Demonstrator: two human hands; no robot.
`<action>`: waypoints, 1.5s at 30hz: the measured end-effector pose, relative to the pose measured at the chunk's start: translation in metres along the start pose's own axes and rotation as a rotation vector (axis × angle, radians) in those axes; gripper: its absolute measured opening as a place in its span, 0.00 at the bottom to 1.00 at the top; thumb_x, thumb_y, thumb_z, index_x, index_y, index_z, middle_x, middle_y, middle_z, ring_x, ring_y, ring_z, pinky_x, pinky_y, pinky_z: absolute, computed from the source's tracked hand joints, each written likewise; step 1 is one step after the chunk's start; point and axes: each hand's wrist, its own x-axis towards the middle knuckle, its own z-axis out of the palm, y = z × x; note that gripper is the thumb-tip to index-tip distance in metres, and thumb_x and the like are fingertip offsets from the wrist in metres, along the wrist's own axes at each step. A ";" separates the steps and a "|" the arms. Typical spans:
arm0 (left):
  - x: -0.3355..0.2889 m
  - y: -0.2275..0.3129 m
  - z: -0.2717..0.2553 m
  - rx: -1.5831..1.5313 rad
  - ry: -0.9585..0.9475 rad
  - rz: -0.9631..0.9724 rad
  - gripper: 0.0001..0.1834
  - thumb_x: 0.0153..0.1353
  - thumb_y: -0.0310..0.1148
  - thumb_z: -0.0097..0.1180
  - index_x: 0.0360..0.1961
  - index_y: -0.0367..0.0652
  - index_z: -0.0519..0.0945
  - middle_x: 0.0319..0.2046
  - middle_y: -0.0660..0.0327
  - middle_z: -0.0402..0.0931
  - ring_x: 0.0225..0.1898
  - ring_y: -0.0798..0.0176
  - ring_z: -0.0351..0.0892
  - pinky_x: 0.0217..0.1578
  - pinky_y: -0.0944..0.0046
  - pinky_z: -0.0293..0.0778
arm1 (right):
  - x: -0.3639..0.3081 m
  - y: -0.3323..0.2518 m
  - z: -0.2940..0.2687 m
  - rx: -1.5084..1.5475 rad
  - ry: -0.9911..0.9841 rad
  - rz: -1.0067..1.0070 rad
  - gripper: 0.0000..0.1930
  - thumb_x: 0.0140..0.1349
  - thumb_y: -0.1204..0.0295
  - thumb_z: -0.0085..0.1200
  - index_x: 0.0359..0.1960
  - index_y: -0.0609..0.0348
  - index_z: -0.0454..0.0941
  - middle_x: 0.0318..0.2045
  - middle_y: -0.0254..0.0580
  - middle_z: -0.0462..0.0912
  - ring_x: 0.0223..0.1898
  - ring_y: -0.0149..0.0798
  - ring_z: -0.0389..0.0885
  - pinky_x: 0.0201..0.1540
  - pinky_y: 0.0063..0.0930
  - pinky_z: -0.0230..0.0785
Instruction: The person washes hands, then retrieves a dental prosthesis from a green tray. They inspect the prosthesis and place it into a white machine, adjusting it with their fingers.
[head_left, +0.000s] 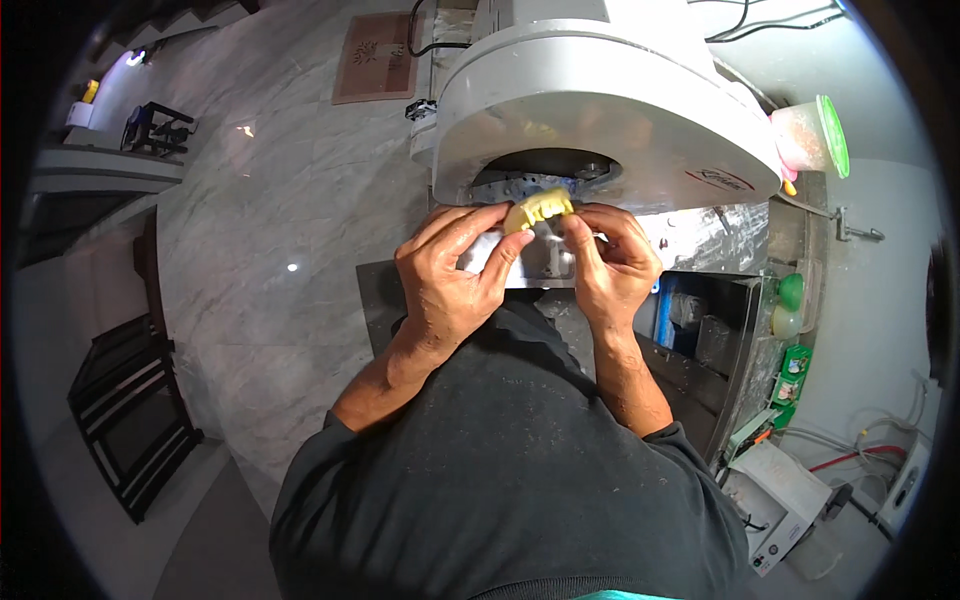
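A pale yellow dental cast (538, 209), curved with a row of tooth shapes along its edge, is held up between my two hands. My left hand (447, 268) pinches its left end between thumb and fingers. At the other end, my right hand (613, 262) grips it with the thumb in front and the fingers behind. Just beyond the cast is the dark opening (545, 163) of a large white rounded machine (590, 120). A shiny metal plate (545, 262) shows below the cast, between my hands. Both hands look wet.
Right of the machine stands a clear tub with a green rim (832, 137). A dark open cabinet (700, 335) is below on the right. Green containers (790, 292) and a white box-shaped device (775, 500) sit farther right. Grey marbled floor (270, 200) spreads to the left.
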 end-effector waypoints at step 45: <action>0.010 0.016 -0.010 -0.003 -0.216 0.115 0.13 0.40 0.16 0.73 0.31 0.34 0.88 0.30 0.55 0.87 0.34 0.56 0.87 0.38 0.61 0.82 | 0.004 -0.044 -0.007 0.054 -0.193 0.076 0.08 0.59 0.75 0.69 0.30 0.68 0.83 0.20 0.40 0.79 0.20 0.31 0.80 0.22 0.26 0.71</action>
